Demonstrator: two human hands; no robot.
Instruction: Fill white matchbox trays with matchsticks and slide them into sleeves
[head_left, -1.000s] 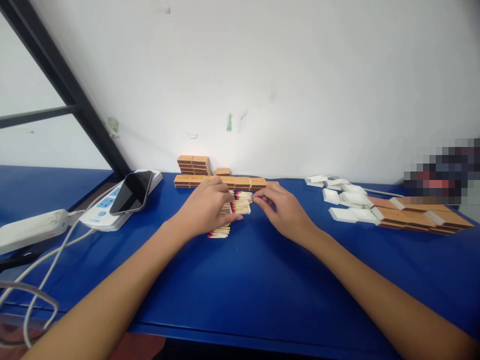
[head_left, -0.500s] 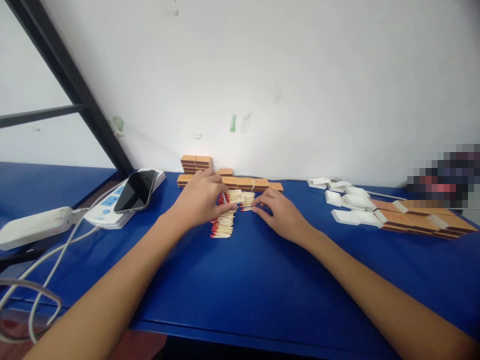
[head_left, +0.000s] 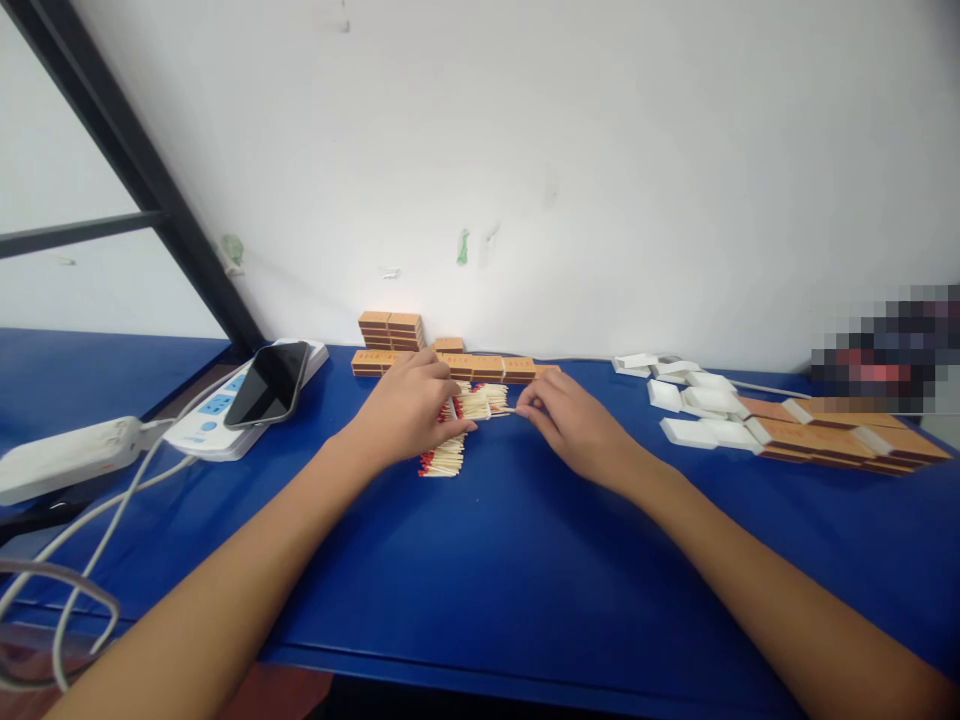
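Observation:
On the blue table (head_left: 480,560) lies a pile of red-tipped matches (head_left: 447,455). My left hand (head_left: 409,410) rests on the pile with its fingers curled round a bundle of matches (head_left: 474,404). My right hand (head_left: 574,425) is just to the right, its fingertips pinching a match or two beside that bundle. Behind both hands a row of orange matchboxes (head_left: 487,366) lies along the wall, with a small stack of them (head_left: 390,329) at its left end.
White inner trays (head_left: 694,400) and flat orange sleeves (head_left: 832,435) lie at the right. A black phone (head_left: 268,383) rests on a white power strip (head_left: 196,432) at the left, beside a white adapter (head_left: 64,455) and cables. A black frame bar (head_left: 142,180) slants upward.
My right hand has lifted slightly and drawn closer to the bundle under my left hand. The left hand has stayed on the pile, shifting only a little.

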